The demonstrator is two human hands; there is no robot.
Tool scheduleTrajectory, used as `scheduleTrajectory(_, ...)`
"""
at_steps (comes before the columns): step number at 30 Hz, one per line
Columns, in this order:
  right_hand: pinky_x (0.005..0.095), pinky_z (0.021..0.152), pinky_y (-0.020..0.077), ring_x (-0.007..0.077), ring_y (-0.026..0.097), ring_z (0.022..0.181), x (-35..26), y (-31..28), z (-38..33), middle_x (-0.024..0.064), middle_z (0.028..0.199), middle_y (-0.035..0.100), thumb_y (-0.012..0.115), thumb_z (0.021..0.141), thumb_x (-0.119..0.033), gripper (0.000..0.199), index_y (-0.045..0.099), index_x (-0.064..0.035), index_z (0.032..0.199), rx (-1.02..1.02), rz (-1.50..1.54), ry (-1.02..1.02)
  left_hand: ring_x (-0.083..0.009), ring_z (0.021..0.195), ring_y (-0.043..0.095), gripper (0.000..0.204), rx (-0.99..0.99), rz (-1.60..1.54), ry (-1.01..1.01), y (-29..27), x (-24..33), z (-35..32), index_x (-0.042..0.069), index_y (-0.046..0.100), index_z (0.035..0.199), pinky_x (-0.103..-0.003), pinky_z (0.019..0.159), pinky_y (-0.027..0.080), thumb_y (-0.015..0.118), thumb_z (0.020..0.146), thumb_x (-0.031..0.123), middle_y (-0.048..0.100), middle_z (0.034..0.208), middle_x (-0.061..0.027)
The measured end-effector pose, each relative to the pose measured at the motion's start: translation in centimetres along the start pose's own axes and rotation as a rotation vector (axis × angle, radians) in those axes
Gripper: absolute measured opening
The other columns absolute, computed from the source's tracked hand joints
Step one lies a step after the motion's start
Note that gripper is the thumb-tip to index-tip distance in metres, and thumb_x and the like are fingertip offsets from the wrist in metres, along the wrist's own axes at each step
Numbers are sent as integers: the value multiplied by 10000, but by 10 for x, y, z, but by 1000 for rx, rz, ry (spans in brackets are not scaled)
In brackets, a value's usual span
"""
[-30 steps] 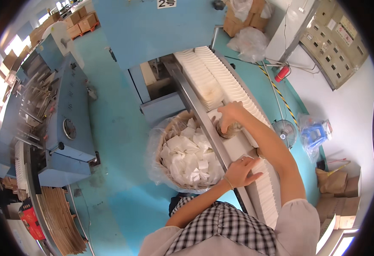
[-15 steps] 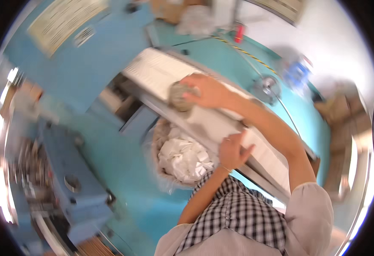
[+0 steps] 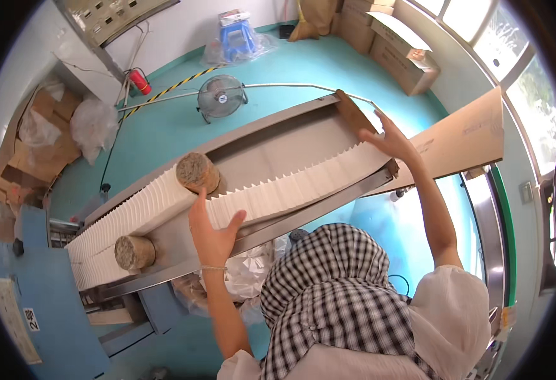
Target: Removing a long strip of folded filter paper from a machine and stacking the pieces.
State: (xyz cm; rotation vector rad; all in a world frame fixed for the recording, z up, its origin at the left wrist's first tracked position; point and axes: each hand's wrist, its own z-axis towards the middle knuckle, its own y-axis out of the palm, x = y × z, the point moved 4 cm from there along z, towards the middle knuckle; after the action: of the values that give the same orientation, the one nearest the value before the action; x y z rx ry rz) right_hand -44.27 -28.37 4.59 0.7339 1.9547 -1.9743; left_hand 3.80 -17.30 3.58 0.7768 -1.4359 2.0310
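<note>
Running slantwise across the view, a long metal trough (image 3: 278,142) serves as the worktop and carries a long row of white folded sheets (image 3: 290,187) stood on edge like a fan. Both hands are spread wide apart at opposite ends of one stretch of that row. The left hand (image 3: 213,231) lies open and flat against the sheets' near face, just below a round brown block (image 3: 197,172) that stands on the row. The right hand (image 3: 389,139), fingers splayed, presses on the row's far end beside the trough's brown end board (image 3: 352,114). My judgement: the stretch is being squeezed together (neither hand grips anything), and lifting it would call for firm, even inward pressure. A second brown block (image 3: 134,252) sits further left.
</note>
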Motion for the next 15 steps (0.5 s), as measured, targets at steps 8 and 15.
scheduleTrajectory(8,524,1081,365,377,352,1367,-98,33,-56,143,1466,444,920,614,-408,1042,414,-261,1513,-199,-264,-271,-538,1325,279,998,-222,444,-190,41,31,8,338,490,1443,-696,930,380,912,561,541,126,1589,-214)
scheduleTrajectory(15,594,931,396,361,378,1254,-114,68,-55,108,1345,472,934,563,-391,825,618,-273,1316,-133,-356,-197,-521,1336,271,849,-220,302,-201,37,19,24,285,591,1313,-673,960,369,952,550,381,177,1581,-176)
